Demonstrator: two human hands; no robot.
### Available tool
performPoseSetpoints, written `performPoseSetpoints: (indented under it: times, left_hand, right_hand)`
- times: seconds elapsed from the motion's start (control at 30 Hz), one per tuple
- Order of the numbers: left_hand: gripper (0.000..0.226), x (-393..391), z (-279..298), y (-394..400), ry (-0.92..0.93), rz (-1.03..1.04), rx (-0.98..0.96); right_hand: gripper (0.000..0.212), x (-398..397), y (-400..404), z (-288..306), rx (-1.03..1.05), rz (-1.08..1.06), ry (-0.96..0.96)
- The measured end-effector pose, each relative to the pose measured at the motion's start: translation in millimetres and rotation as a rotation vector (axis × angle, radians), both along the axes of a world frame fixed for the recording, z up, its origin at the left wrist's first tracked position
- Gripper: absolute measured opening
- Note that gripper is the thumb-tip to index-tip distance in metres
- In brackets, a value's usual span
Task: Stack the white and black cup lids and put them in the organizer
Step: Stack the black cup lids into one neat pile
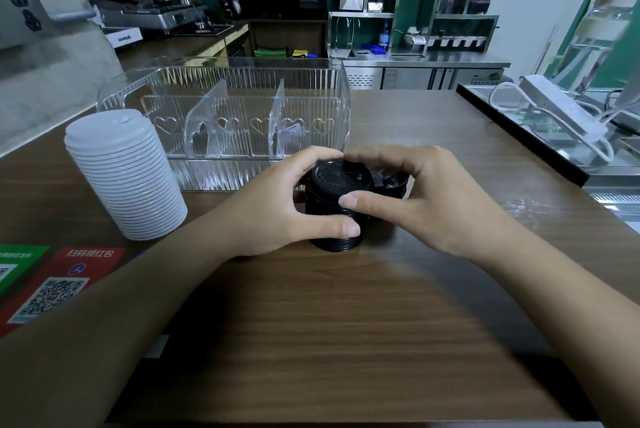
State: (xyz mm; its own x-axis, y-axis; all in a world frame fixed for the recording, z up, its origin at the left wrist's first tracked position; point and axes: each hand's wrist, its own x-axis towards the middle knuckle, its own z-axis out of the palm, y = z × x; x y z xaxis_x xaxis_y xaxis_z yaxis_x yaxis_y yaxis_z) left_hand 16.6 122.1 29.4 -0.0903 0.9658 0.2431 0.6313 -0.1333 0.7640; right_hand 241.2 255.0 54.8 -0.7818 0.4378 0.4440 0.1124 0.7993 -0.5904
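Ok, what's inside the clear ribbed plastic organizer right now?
Nothing shows inside the clear ribbed plastic organizer, only its two clear dividers. Both hands cover its lower front right corner. The tall white lid stack and short black lid stack stand outside it.

Wooden counter (346, 341) bearing white lid stack (124, 175), black lid stack (334, 211), clear organizer (242, 105), QR cards (52, 289)
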Motion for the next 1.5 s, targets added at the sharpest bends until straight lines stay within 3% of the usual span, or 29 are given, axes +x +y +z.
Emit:
performPoseSetpoints:
  times: [0.13, 0.2, 0.37, 0.53, 0.83, 1.17, 1.5]
  left_hand:
    - [0.095, 1, 1, -1, -0.012, 0.013, 0.038]
    - [0.08, 1, 2, 0, 0.016, -0.003, 0.047]
    - [0.065, 1, 5, -2, 0.028, -0.02, 0.054]
    - [0.062, 0, 4, -2, 0.022, -0.028, 0.044]
    - [0.051, 0, 4, -2, 0.023, -0.036, 0.051]
    - [0.049, 1, 3, -3, 0.031, -0.024, 0.055]
    - [0.053, 2, 4, -3, 0.021, -0.018, 0.047]
  right_hand:
    - [0.054, 2, 5, 1, 0.039, 0.035, -0.016]
    - [0.055, 6, 11, 3, 0.039, 0.014, -0.017]
    - [0.028, 15, 36, 4, 0.151, -0.092, -0.071]
    - [0.021, 11, 47, -13, 0.355, -0.153, -0.198]
    - [0.011, 5, 49, -23, 0.359, -0.128, -0.147]
    - [0.018, 3, 45, -20, 0.284, -0.11, -0.113]
    - [0.005, 8, 41, -9, 0.226, -0.113, 0.031]
